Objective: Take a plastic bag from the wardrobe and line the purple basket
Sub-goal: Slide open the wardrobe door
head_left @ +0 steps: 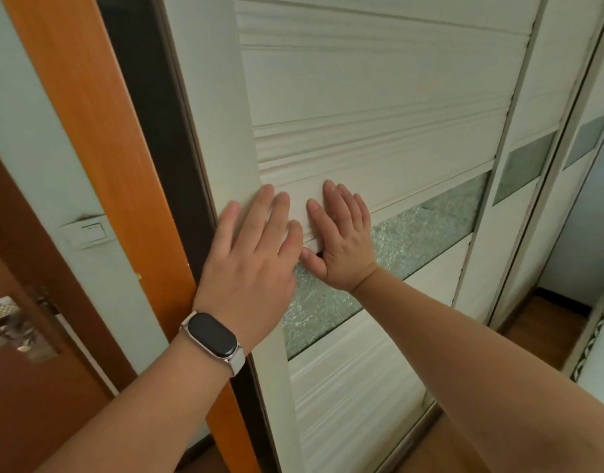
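A home bedroom: sliding wardrobe [379,97], wooden door [27,336], wall switch [87,232].

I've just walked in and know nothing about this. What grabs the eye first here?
Two bare hands pressed flat on a white sliding wardrobe door: the left hand near its left edge, the right hand just beside it. A dark smartwatch sits on the left wrist, and a band of frosted, textured glass runs across the door under the hands.

Both hands [293,247] lie side by side on the wardrobe door [379,97].
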